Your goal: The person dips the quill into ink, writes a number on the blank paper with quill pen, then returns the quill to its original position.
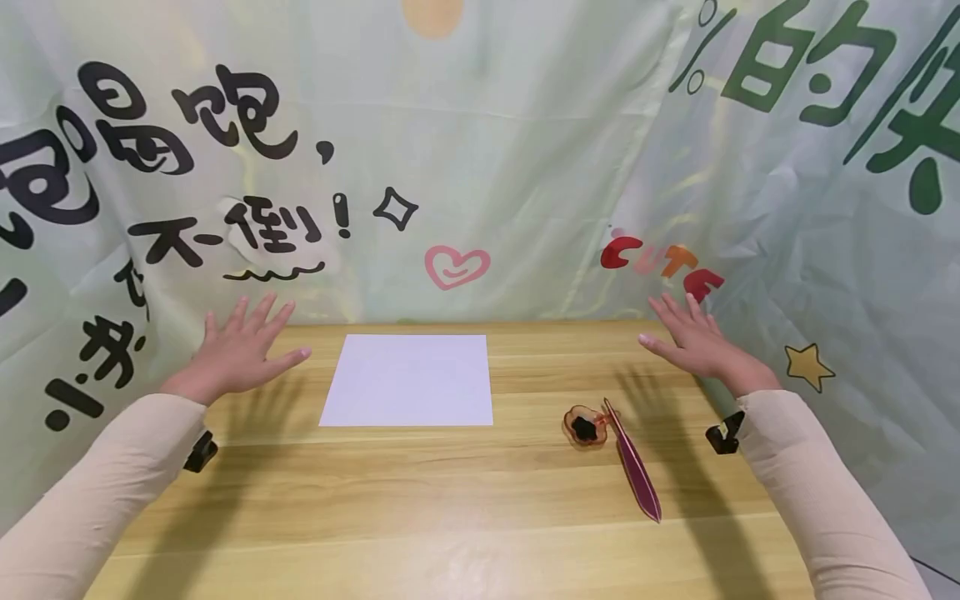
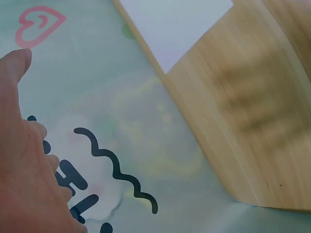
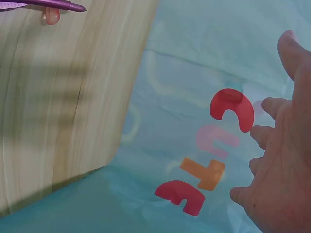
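Two spread hands (image 1: pixel 238 354) (image 1: pixel 699 340), one paper (image 1: pixel 408 381), one pen (image 1: pixel 635 469), one dish (image 1: pixel 572 422)

Bare wood is spanning the near side of the table (image 1: pixel 420 508), giving low passage in front of the white paper (image 1: pixel 408 381). An open lane is running between the sheet and the flower-shaped dish (image 1: pixel 583 427), while the purple pen (image 1: pixel 633 471), slanting toward the near right, is barring a low sideways sweep there. Printed cloth (image 1: pixel 540 167) is walling off the far edge. Free air is separating the left grip (image 1: pixel 243 354) from the right grip (image 1: pixel 701 343).
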A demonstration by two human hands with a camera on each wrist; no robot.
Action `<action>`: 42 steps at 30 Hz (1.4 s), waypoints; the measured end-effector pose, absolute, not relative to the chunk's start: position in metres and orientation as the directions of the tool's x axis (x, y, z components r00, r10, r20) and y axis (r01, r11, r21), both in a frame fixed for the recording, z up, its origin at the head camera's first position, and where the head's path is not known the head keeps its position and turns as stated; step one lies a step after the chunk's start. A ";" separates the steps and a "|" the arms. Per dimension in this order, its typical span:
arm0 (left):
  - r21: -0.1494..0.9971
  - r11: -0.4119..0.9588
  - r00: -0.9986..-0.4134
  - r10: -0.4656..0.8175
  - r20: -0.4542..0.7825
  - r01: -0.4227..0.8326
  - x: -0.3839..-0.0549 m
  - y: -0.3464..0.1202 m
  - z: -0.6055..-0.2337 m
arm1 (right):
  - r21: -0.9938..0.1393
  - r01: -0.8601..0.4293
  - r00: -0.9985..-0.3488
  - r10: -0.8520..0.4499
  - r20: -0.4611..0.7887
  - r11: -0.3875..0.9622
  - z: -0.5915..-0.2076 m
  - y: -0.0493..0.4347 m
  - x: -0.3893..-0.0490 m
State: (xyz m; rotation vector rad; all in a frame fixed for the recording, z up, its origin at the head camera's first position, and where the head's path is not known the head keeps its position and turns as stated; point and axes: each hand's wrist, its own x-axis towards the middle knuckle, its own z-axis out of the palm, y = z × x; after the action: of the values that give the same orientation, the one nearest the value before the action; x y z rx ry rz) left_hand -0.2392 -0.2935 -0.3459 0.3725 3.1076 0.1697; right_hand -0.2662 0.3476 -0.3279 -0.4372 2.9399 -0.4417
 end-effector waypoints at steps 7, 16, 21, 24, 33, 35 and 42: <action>0.100 0.962 -0.967 0.253 0.004 0.252 -0.241 -0.288 -0.351 | -0.314 -0.258 -0.947 -0.303 -0.104 0.914 -0.328 0.348 -0.264; 0.158 0.944 -0.956 0.293 0.003 0.290 -0.252 -0.280 -0.371 | -0.324 -0.269 -0.942 -0.317 -0.107 0.907 -0.337 0.355 -0.261; 0.206 0.926 -0.947 0.321 0.016 0.317 -0.261 -0.276 -0.389 | -0.370 -0.270 -0.938 -0.329 -0.105 0.889 -0.349 0.362 -0.256; 0.246 0.911 -0.942 0.333 0.038 0.332 -0.264 -0.272 -0.403 | -0.401 -0.281 -0.933 -0.346 -0.100 0.872 -0.359 0.365 -0.254; 0.324 0.866 -0.924 0.366 0.111 0.382 -0.276 -0.260 -0.450 | -0.490 -0.272 -0.919 -0.375 -0.123 0.828 -0.387 0.364 -0.242; 0.337 0.863 -0.926 0.366 0.097 0.376 -0.278 -0.258 -0.458 | -0.501 -0.270 -0.916 -0.379 -0.129 0.823 -0.393 0.363 -0.239; 0.352 0.869 -0.935 0.350 0.060 0.348 -0.281 -0.249 -0.482 | -0.480 -0.317 -0.910 -0.405 -0.090 0.818 -0.412 0.361 -0.232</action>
State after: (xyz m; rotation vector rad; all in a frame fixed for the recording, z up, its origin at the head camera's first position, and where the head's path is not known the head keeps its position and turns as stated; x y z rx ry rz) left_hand -0.2811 -0.2494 -0.4822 0.5664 3.0316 0.5688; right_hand -0.2316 0.3610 -0.4122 -0.5639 2.8138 -0.6935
